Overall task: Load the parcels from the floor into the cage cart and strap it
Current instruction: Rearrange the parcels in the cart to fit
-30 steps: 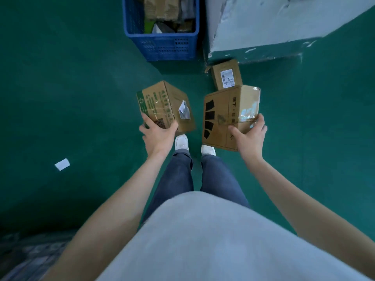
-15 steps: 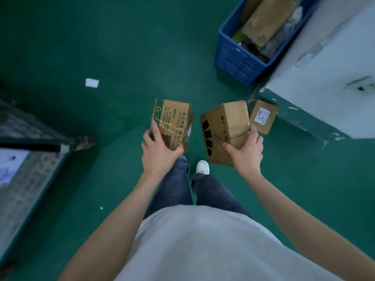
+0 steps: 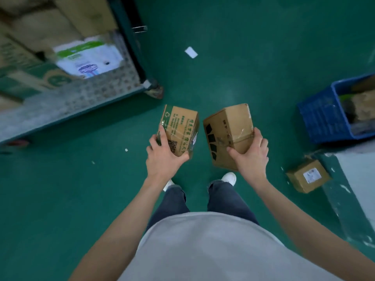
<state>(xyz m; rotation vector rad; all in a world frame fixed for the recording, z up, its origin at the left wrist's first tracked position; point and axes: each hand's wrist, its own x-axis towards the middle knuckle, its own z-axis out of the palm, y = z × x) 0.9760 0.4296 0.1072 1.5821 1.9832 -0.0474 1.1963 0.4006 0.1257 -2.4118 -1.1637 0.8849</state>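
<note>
1. Green painted floor [image 3: 243,57] fills almost the whole view, smooth and faintly glossy, with a few pale specks scattered on it.
2. At upper left stands the cage cart [image 3: 129,47], dark green framed with a mesh side, one caster near its corner; it is blurred, but cardboard boxes and a white-and-green printed pack show inside it.
3. At the lower right edge a pale wall base [image 3: 357,179] with chipped green paint meets the floor.
4. A blue plastic crate [image 3: 322,118] sits at the right edge, holding mixed packaging that is too blurred to make out.
5. The person's grey shirt, dark jeans and white shoes occupy the bottom centre, both bare forearms reaching forward.
6. The right hand [image 3: 250,157] holds a brown parcel with black marks [image 3: 229,126] off the floor, its fingers curled round the near end and the thumb pressed on top.
7. The left hand [image 3: 164,157] grips a parcel with green print [image 3: 179,126], also in the air, fingers clamped on its near corner; the two parcels are just beside each other, not touching.
8. A small labelled parcel [image 3: 307,175] lies on the floor against the wall base.
9. A white paper scrap [image 3: 191,52] lies on the floor near the cart.
</note>
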